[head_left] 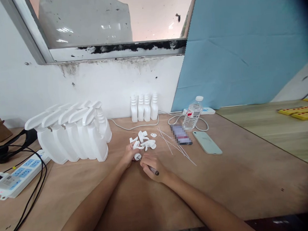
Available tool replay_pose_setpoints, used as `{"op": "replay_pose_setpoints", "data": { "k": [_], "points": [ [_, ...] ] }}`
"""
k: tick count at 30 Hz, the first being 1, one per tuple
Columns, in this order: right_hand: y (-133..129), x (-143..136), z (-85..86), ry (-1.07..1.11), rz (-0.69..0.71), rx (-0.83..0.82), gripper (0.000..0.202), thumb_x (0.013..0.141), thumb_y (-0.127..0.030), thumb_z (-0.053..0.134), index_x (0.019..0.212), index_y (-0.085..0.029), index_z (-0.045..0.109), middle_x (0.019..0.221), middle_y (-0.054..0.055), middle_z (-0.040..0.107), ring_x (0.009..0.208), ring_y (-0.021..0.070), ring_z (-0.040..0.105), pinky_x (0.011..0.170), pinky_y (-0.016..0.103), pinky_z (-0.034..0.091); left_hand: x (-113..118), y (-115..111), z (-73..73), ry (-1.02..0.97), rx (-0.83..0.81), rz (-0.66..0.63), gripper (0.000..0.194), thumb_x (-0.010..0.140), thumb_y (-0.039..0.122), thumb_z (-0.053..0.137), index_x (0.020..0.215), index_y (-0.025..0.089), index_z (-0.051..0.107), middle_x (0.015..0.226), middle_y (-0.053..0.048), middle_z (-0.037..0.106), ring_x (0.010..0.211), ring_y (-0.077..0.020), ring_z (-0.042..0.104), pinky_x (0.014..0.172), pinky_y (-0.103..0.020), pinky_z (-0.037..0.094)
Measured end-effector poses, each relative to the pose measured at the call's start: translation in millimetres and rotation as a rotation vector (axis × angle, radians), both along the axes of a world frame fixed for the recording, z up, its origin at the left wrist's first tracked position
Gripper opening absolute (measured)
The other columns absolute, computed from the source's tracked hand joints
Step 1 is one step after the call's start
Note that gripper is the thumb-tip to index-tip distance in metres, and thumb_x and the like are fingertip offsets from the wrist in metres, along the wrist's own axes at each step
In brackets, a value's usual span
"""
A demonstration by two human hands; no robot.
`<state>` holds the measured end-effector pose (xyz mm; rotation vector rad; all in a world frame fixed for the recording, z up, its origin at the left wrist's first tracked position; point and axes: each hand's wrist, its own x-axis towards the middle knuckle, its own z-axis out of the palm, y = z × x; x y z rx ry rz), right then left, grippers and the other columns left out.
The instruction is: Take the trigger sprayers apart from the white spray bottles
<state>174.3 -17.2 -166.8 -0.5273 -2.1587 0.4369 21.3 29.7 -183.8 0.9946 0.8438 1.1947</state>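
Note:
My left hand (130, 153) is closed around a white plastic spray-head part (137, 156), its round open end turned towards my right hand. My right hand (152, 165) grips a pen-shaped tool (154, 170) with a greyish, dark-ended handle; its thin front end points at that opening. Whether the tip is inside cannot be made out. Just beyond my hands lie loose white trigger parts (148, 144), another white piece (142, 135) and a small flat white disc (153, 135). Several thin white tubes (166, 142) are scattered to their right.
Large white bottles (74, 142) stand in a row at left, smaller white bottles (144, 109) by the wall. A water bottle (193, 115), a blurred-screen phone (181, 134) and a pale green phone (207, 142) are at right. A power strip (23, 172) and black cables (39, 187) occupy the left side.

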Motion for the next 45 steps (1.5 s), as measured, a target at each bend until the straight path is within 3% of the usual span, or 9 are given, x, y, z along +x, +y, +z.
{"op": "replay_pose_setpoints", "data": {
  "k": [8, 17, 25, 28, 32, 36, 39, 45],
  "points": [
    [0.2, 0.7, -7.0, 0.114, 0.105, -0.463, 0.036, 0.098, -0.039, 0.031, 0.079, -0.020, 0.054, 0.079, 0.004, 0.057, 0.077, 0.0156, 0.053, 0.077, 0.029, 0.041, -11.8, 4.1, 1.2, -0.111, -0.093, -0.047, 0.032, 0.054, 0.022, 0.074, 0.076, 0.015, 0.052, 0.049, 0.007, 0.043, 0.033, -0.0016, 0.026, 0.035, -0.018, 0.012],
    [2.4, -6.6, -10.1, 0.275, 0.157, -0.619, 0.038, 0.095, -0.044, 0.038, 0.077, -0.018, 0.059, 0.081, 0.005, 0.064, 0.078, 0.0160, 0.059, 0.080, 0.031, 0.046, -12.4, 5.6, 2.3, -0.207, -0.112, -0.076, 0.028, 0.055, 0.019, 0.070, 0.072, 0.015, 0.049, 0.049, 0.008, 0.044, 0.031, -0.0010, 0.025, 0.033, -0.017, 0.011],
    [11.4, -13.3, -25.0, 0.530, 0.254, -0.915, 0.031, 0.091, -0.042, 0.047, 0.076, -0.016, 0.057, 0.080, 0.008, 0.066, 0.079, 0.0187, 0.063, 0.073, 0.032, 0.049, -10.6, 3.8, 6.8, -0.221, -0.113, -0.092, 0.026, 0.056, 0.020, 0.070, 0.068, 0.015, 0.047, 0.049, 0.007, 0.044, 0.028, -0.0006, 0.025, 0.030, -0.018, 0.009],
    [7.4, -13.6, -20.7, 0.485, 0.208, -0.841, 0.033, 0.092, -0.043, 0.044, 0.076, -0.017, 0.057, 0.080, 0.008, 0.066, 0.076, 0.0179, 0.062, 0.073, 0.032, 0.050, -10.3, 3.5, 6.0, -0.226, -0.110, -0.066, 0.027, 0.056, 0.021, 0.070, 0.069, 0.015, 0.047, 0.048, 0.008, 0.043, 0.028, -0.0008, 0.025, 0.030, -0.018, 0.009],
    [-0.9, -10.5, -14.8, 0.232, 0.077, -0.529, 0.035, 0.096, -0.041, 0.036, 0.082, -0.019, 0.061, 0.086, 0.006, 0.066, 0.084, 0.0169, 0.060, 0.085, 0.033, 0.046, -9.4, 3.1, 5.0, -0.231, -0.107, -0.021, 0.029, 0.056, 0.020, 0.071, 0.071, 0.016, 0.046, 0.050, 0.008, 0.046, 0.029, -0.0003, 0.026, 0.031, -0.018, 0.009],
    [-2.8, -7.4, -15.9, 0.155, 0.078, -0.401, 0.036, 0.098, -0.037, 0.032, 0.089, -0.021, 0.062, 0.090, 0.006, 0.064, 0.091, 0.0182, 0.059, 0.089, 0.034, 0.045, -7.8, 2.0, 5.4, -0.231, -0.115, -0.020, 0.029, 0.055, 0.019, 0.071, 0.072, 0.015, 0.047, 0.052, 0.007, 0.049, 0.029, 0.0000, 0.027, 0.031, -0.018, 0.009],
    [-2.3, -6.1, -15.1, 0.137, 0.063, -0.382, 0.034, 0.097, -0.036, 0.034, 0.090, -0.020, 0.064, 0.089, 0.006, 0.065, 0.090, 0.0183, 0.059, 0.088, 0.034, 0.045, -7.3, 1.6, 5.4, -0.231, -0.129, -0.036, 0.029, 0.055, 0.020, 0.071, 0.073, 0.014, 0.049, 0.051, 0.008, 0.047, 0.028, -0.0004, 0.027, 0.031, -0.018, 0.008],
    [-5.4, -7.0, -3.9, 0.245, 0.029, -0.575, 0.037, 0.096, -0.040, 0.037, 0.088, -0.019, 0.067, 0.085, 0.005, 0.069, 0.081, 0.0162, 0.062, 0.080, 0.030, 0.048, -8.2, 0.6, 6.4, -0.240, -0.162, -0.098, 0.029, 0.054, 0.022, 0.071, 0.070, 0.015, 0.047, 0.050, 0.008, 0.044, 0.027, -0.0012, 0.027, 0.029, -0.017, 0.012]
  ]
}}
